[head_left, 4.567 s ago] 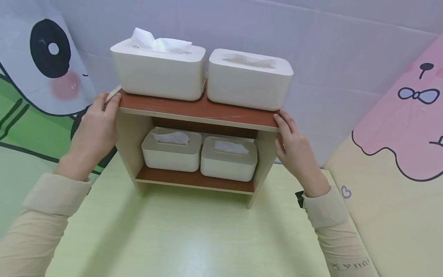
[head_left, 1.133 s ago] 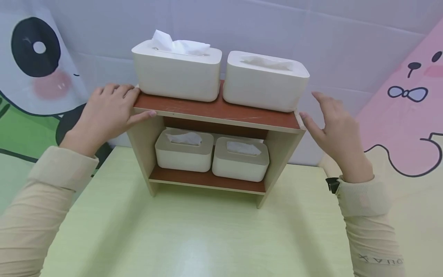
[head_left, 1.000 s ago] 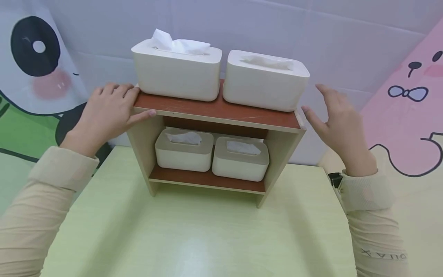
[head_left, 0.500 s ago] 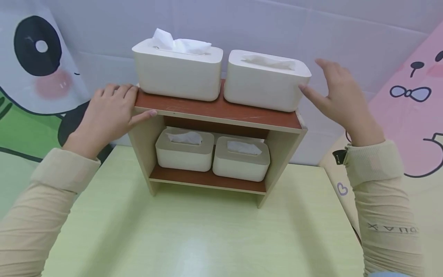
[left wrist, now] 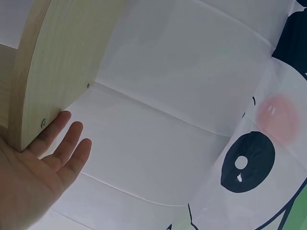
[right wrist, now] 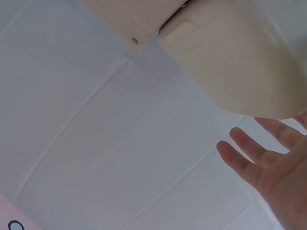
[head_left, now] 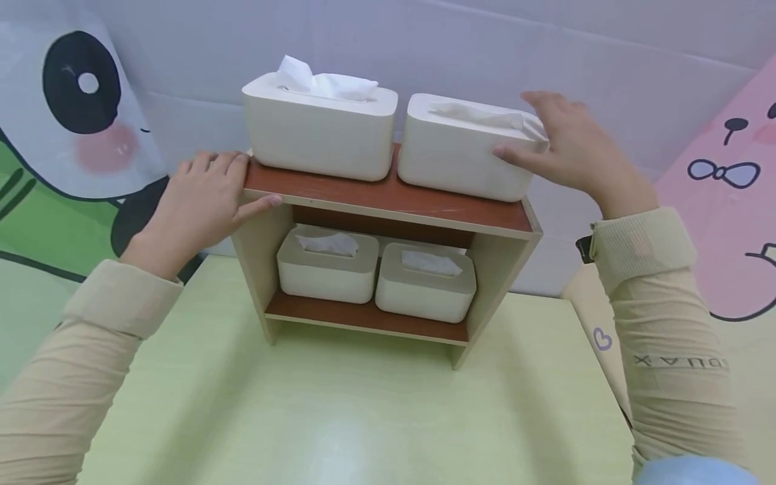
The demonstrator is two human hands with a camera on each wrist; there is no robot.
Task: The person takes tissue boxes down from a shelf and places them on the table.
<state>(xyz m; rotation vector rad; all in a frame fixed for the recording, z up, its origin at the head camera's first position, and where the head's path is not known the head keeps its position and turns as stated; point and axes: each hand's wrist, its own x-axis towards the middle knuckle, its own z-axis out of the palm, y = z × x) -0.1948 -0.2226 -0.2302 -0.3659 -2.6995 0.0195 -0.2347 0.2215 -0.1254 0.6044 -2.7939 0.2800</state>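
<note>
A small two-tier shelf unit (head_left: 388,197) with reddish-brown boards bears two cream tissue boxes on top. The top left tissue box (head_left: 318,138) has a tissue sticking up; the top right tissue box (head_left: 463,155) has one lying low in its slot. My left hand (head_left: 197,202) rests on the unit's top left corner, thumb along the front edge. In the left wrist view its straight fingers lie by the side panel (left wrist: 57,62). My right hand (head_left: 566,148) spans the right end of the top right box, thumb at its front face, fingers extended behind. In the right wrist view those fingers (right wrist: 242,163) look loosely spread under the box's end.
On the lower board stand a left tissue box (head_left: 327,276) and a right tissue box (head_left: 426,289). The unit stands on a pale green table (head_left: 339,411), close to a white sheet-like wall (head_left: 461,47) with cartoon prints at both sides.
My right hand has left the unit's top right corner, risen, and come in leftward over the box's end. My left hand shifted from fingertips at the corner to lying flat over it.
</note>
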